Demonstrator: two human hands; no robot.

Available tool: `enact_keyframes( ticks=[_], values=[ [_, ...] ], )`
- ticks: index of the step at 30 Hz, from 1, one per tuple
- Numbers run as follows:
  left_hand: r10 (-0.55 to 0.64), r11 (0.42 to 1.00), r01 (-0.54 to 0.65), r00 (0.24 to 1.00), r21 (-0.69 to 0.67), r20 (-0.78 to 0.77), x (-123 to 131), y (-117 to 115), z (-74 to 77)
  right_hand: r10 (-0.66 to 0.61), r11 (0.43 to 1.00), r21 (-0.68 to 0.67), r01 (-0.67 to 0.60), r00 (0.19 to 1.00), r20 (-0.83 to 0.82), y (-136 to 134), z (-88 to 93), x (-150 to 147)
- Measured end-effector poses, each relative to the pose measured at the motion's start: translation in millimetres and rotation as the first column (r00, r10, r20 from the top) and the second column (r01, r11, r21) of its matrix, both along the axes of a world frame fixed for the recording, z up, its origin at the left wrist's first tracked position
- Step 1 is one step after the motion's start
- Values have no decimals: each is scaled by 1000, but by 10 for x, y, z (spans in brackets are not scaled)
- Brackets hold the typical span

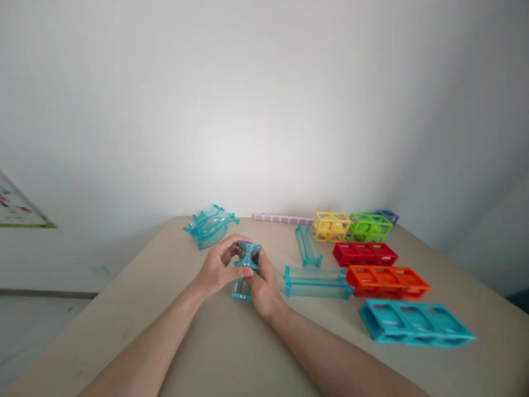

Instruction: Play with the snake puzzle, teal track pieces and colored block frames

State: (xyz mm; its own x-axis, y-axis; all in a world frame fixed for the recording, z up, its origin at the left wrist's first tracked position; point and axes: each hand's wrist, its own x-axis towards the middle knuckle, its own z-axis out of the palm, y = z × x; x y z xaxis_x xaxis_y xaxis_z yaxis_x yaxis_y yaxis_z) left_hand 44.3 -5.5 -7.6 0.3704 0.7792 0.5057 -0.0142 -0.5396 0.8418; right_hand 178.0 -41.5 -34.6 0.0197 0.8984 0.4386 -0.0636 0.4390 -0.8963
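Both of my hands are closed around a translucent teal plastic track piece [248, 255], its end facing me. My left hand [219, 268] grips it from the left, thumb across the lower edge and fingers over the top. On the other side, my right hand [264, 284] holds it with the fingers partly hidden behind. Just below them a second translucent teal track piece [241, 290] shows on the table, partly covered by my hands. To the right of my right hand lies a long clear teal track piece [316, 282], with another track piece [308, 245] behind it.
Curved teal track pieces [212, 225] are piled at the back left of the table [136, 309]. At right stand open-framed blocks: yellow [330, 226], green [369, 227], red [365, 254], orange [387, 282] and teal [416, 323]. A purple patterned strip [281, 218] lies along the wall.
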Motion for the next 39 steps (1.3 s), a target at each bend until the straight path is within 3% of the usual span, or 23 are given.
enact_keyframes(
  ticks=[12, 17, 22, 28, 34, 39],
  values=[
    [52, 999, -52, 999, -5, -14, 19, -16, 1, 29, 999, -16, -30, 998, -61, 18, -38, -4],
    [156, 985, -155, 988, -69, -2, 77, 8, -22, 29, 989, -140, -46, 992, -125, 42, -32, -12],
    [320, 935, -311, 947, -170, 29, 108, 105, -76, 88, 924, -349, -158, 974, -209, 19, 26, -29],
    [411, 903, -409, 912, -133, -14, 103, 126, -72, 66, 925, -349, -153, 967, -248, 54, -3, -42],
    [402, 909, -405, 914, -96, -47, 101, 113, -56, 57, 923, -357, -143, 969, -240, 67, -27, -44],
    [380, 918, -374, 925, -132, 21, 143, 74, -35, 53, 916, -377, -137, 973, -225, 46, -33, -47]
  ],
)
